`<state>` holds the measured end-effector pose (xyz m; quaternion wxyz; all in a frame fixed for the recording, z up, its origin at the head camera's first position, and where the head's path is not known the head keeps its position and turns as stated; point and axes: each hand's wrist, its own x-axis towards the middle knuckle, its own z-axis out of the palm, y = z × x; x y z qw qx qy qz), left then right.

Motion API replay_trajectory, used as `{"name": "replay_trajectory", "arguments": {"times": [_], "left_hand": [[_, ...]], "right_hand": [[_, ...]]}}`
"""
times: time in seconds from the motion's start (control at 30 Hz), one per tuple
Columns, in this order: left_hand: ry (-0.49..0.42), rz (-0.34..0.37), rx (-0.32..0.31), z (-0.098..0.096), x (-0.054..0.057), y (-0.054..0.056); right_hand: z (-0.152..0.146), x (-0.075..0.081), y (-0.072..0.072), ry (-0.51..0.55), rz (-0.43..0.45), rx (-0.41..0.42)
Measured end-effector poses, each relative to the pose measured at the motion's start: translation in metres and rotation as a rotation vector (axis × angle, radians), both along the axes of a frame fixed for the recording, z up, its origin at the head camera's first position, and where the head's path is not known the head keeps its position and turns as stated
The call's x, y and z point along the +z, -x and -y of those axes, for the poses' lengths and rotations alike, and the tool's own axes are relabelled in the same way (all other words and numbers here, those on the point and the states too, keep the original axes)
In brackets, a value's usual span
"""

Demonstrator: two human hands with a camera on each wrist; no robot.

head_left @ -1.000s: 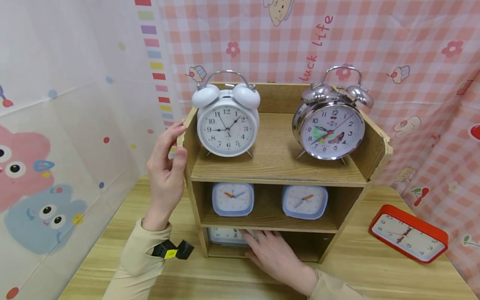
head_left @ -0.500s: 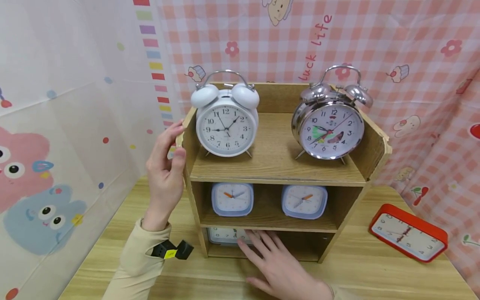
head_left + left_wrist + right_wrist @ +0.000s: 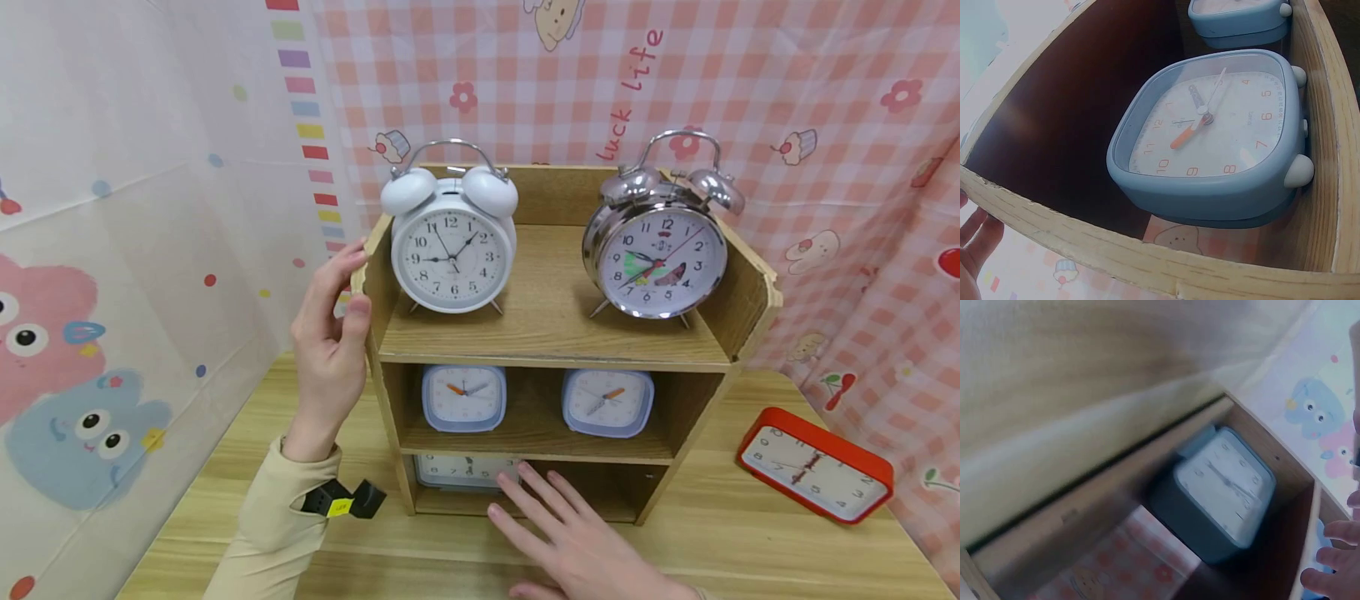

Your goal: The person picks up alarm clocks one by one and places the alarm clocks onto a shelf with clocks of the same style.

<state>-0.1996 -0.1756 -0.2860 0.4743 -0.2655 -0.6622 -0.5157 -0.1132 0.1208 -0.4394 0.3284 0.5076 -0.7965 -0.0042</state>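
My left hand (image 3: 330, 354) rests against the outer left side of a small wooden shelf (image 3: 555, 292), thumb near its front edge. In front of the bottom compartment my right hand (image 3: 570, 533) has its fingers spread, holding nothing. Behind its fingertips, at the compartment's left, stands a rectangular blue-framed clock (image 3: 453, 472), also seen in the right wrist view as a clock (image 3: 1225, 481) near the side wall. On the middle level are two light blue alarm clocks, the left one (image 3: 463, 398) and the right one (image 3: 607, 402). The left wrist view shows a light blue clock (image 3: 1210, 125) close up.
On the shelf's top stand a white twin-bell alarm clock (image 3: 453, 262) at left and a silver twin-bell alarm clock (image 3: 656, 260) at right. A red clock (image 3: 817, 467) lies on the wooden table (image 3: 720, 542) at right. A checked curtain (image 3: 555, 108) hangs behind.
My right hand has drawn back from the bottom compartment, toward me and to the right, its fingers spreading. More of the clock there shows. The left hand has stayed at the shelf's side.
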Motion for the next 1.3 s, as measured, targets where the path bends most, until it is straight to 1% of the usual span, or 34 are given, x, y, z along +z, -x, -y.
{"name": "replay_trajectory", "arguments": {"times": [0.13,0.23,0.43,0.6,0.73,0.83,0.9,1.0,1.1,1.13,1.23,1.3], "left_hand": [[0.0,0.002,-0.001,0.0,0.0,0.0],[0.006,0.007,0.002,0.001,0.0,-0.001],[0.015,0.009,0.006,0.001,0.0,-0.001],[0.016,0.009,0.002,0.002,0.0,0.0],[0.019,0.016,-0.003,0.002,0.0,0.0],[0.023,0.022,-0.012,0.002,0.001,-0.001],[0.027,0.03,-0.02,0.002,0.001,-0.001],[0.027,0.034,-0.029,0.002,0.001,-0.002],[0.024,0.028,-0.028,0.002,0.001,-0.002],[0.024,0.025,-0.026,0.002,0.001,-0.002],[0.024,0.019,-0.023,0.003,0.001,-0.002],[0.023,0.019,-0.027,0.003,0.002,-0.002]], "right_hand": [[-0.007,0.014,-0.005,0.052,-0.007,0.045],[-0.013,0.025,-0.008,0.111,-0.03,0.083],[-0.026,0.055,-0.012,0.268,-0.119,0.17],[-0.041,0.081,-0.016,0.392,-0.182,0.168],[-0.056,0.091,-0.014,0.533,-0.229,0.141],[-0.069,0.093,-0.013,0.653,-0.25,0.081],[-0.08,0.092,-0.014,0.723,-0.256,0.026],[-0.1,0.089,-0.015,0.798,-0.256,-0.075],[-0.122,0.082,-0.01,0.859,-0.277,-0.171],[-0.131,0.079,-0.008,0.866,-0.276,-0.204],[-0.162,0.065,-0.005,0.852,-0.238,-0.35],[-0.183,0.056,-0.004,0.822,-0.163,-0.469]]}}
